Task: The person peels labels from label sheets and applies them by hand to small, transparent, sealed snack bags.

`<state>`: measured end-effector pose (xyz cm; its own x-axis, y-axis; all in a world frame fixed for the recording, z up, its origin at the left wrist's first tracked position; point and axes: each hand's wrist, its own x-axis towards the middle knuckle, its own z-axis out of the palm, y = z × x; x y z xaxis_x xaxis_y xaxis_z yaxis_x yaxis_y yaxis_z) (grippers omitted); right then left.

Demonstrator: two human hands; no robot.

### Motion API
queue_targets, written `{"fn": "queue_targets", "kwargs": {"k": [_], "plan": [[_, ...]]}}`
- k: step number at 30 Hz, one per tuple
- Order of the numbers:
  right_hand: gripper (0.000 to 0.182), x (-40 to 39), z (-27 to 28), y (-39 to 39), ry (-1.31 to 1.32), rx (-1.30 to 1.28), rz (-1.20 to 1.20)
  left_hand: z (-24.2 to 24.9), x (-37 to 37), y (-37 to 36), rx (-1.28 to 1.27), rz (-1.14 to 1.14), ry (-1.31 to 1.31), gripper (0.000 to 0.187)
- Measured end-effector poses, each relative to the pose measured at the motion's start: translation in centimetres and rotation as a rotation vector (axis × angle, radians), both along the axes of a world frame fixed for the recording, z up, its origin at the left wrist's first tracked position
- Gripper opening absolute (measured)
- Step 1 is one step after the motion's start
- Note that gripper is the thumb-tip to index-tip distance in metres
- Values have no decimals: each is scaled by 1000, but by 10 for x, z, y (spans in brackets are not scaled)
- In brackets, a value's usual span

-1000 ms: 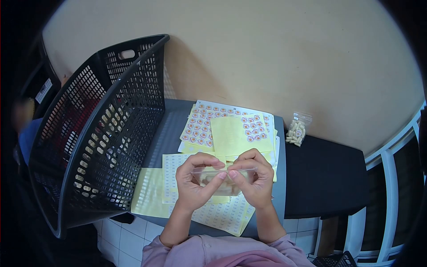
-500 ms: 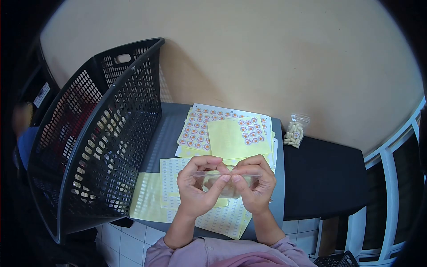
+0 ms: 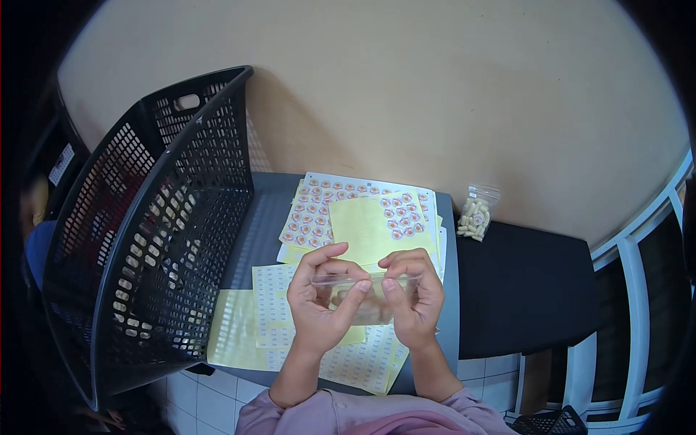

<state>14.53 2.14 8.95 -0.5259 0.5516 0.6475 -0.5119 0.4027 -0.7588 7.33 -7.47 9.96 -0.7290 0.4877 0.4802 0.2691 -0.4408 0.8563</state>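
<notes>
Between my two hands is a small clear plastic zip bag (image 3: 375,310), held up above the sticker sheets. My left hand (image 3: 320,308) pinches its top edge between thumb and index finger. From the other side, my right hand (image 3: 416,301) grips the same edge, thumb in front and fingers curled behind. Whether anything lies inside the bag is hard to make out. Beneath are label sheets (image 3: 346,368) with small printed text. Farther back lie sheets of round orange-and-pink stickers (image 3: 312,210), with a partly peeled yellow backing sheet (image 3: 357,228) on top.
A large black perforated basket (image 3: 185,156) stands tilted at the left, pale items showing through its holes. A filled zip bag of cream capsules (image 3: 475,217) rests against the wall, by a black surface (image 3: 525,290). White railings (image 3: 638,319) are at the right.
My thumbs and fingertips have moved slightly apart along the bag's top edge, and my left index finger has lifted. The whole scene shifts a little to the left as the head camera turns.
</notes>
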Motion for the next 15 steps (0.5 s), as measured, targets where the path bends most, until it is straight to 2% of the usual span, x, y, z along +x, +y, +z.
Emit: {"fn": "queue_targets", "kwargs": {"k": [8, 15], "plan": [[8, -1, -2, 2, -75, 18, -3, -2, 1, 4, -17, 44, -11, 43], [7, -1, -3, 2, -1, -91, -8, -5, 0, 5, 10, 64, -6, 43]]}}
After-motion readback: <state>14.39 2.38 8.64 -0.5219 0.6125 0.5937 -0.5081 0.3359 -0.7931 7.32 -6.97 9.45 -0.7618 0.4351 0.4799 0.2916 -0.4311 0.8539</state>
